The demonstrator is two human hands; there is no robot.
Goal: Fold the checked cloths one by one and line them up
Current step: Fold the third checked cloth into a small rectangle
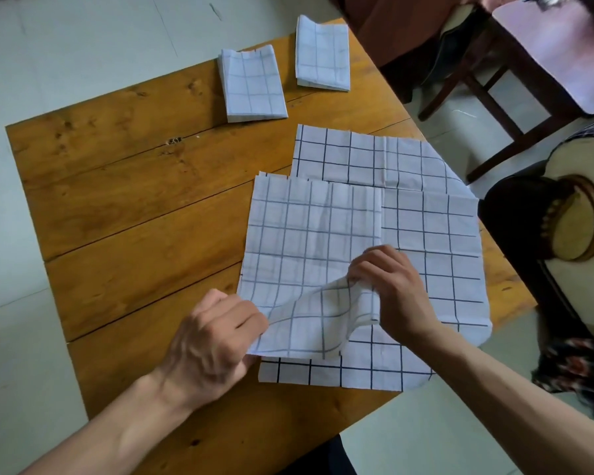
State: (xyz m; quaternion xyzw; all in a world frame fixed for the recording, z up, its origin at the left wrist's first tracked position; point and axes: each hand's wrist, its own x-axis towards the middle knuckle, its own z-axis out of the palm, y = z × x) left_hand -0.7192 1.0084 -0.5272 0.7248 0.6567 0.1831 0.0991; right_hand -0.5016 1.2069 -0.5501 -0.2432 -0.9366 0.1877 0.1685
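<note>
On the wooden table point(117, 207), left hand point(213, 341) and right hand point(391, 289) both pinch the near edge of the top cloth point(306, 234), pile point(436, 241) beneath, two folded cloths point(254, 87) at far edge.

Wooden table point(124, 186) — beside it a chair point(515, 80) on pale floor point(66, 39).
</note>
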